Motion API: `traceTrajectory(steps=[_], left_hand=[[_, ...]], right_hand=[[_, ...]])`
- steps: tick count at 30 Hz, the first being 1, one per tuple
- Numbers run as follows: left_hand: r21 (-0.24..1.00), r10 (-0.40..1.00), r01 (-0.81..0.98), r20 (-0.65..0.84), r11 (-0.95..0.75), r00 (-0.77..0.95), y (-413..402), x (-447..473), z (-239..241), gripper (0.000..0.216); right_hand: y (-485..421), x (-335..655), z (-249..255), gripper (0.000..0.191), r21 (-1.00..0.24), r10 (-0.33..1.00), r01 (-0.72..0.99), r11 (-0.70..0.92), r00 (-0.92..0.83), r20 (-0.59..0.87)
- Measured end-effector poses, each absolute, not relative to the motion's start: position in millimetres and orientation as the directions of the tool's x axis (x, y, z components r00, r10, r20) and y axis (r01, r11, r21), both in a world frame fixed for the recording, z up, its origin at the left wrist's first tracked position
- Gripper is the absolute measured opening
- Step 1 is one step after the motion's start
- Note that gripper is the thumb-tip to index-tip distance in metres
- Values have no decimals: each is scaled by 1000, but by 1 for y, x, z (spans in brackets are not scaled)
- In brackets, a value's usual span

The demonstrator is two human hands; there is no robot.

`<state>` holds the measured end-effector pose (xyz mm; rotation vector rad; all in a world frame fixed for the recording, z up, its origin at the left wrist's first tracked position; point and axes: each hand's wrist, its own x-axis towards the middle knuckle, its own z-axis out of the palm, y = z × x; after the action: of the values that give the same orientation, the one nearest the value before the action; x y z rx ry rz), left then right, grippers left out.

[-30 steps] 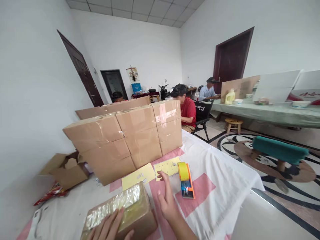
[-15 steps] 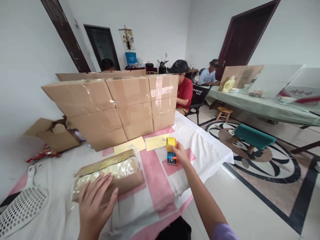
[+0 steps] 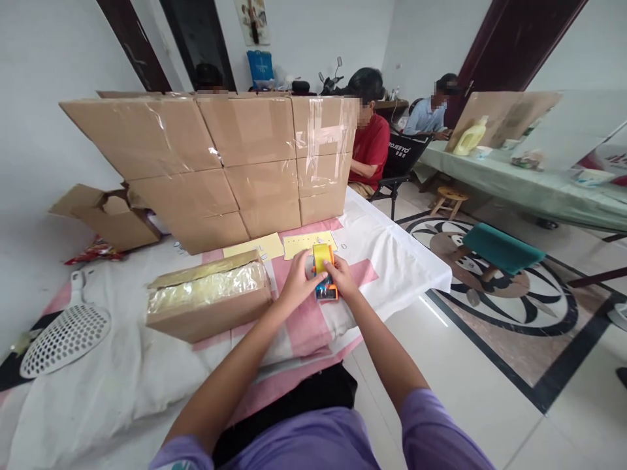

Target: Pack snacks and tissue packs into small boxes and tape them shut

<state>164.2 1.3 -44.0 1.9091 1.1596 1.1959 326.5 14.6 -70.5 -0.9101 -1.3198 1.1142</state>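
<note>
A tape dispenser with a yellow roll and a blue and orange body is held between my two hands over the cloth-covered table. My left hand grips its left side, thumb across the front. My right hand is closed on its right side. To the left of my forearm sits a cardboard box with shiny clear tape over its upper side. Just behind the dispenser lie two yellow cards, one with small marks along it.
A tall cardboard partition stands across the table's back. At the left are a white perforated paddle and an open carton. Beyond sit a person in red and another in light blue. A green-topped stool is on the floor at right.
My left hand has left the taped box and moved right to the tape dispenser, which both hands now hold. The view has tilted downward.
</note>
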Motion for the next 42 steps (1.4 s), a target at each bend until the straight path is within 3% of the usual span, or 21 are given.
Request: traceTrajectory(steps=[3, 9, 11, 15, 21, 26, 33, 38, 42], left_hand=[[902, 879, 166, 323, -398, 352, 29, 171, -56, 91], [930, 830, -8, 332, -367, 448, 33, 176, -69, 96], [942, 869, 9, 306, -336, 390, 29, 175, -69, 85], [979, 968, 114, 142, -168, 208, 20, 173, -69, 44], [984, 943, 90, 120, -155, 310, 6, 179, -73, 18], [980, 960, 17, 192, -199, 204, -5, 182, -60, 23], [1000, 942, -15, -17, 23, 336, -20, 179, -51, 29], [996, 930, 86, -67, 39, 361, -41, 175, -63, 34], [990, 931, 127, -96, 55, 352, -47, 168, -66, 37]], right_hand=[[12, 325, -68, 49, -958, 972, -203, 202, -78, 221], [12, 320, -69, 54, -977, 989, -167, 134, -39, 143], [13, 317, -69, 55, -976, 986, -138, 167, 13, 167], [20, 314, -68, 60, -970, 962, -47, 239, 146, 230], [29, 324, -76, 74, -963, 935, -24, 269, 248, 255], [27, 326, -79, 64, -934, 897, 152, 323, 266, 353], [33, 324, -80, 66, -959, 897, 62, 277, 342, 281], [42, 333, -74, 66, -978, 856, 22, 206, 480, 191], [41, 335, -69, 66, -978, 861, -26, 208, 479, 171]])
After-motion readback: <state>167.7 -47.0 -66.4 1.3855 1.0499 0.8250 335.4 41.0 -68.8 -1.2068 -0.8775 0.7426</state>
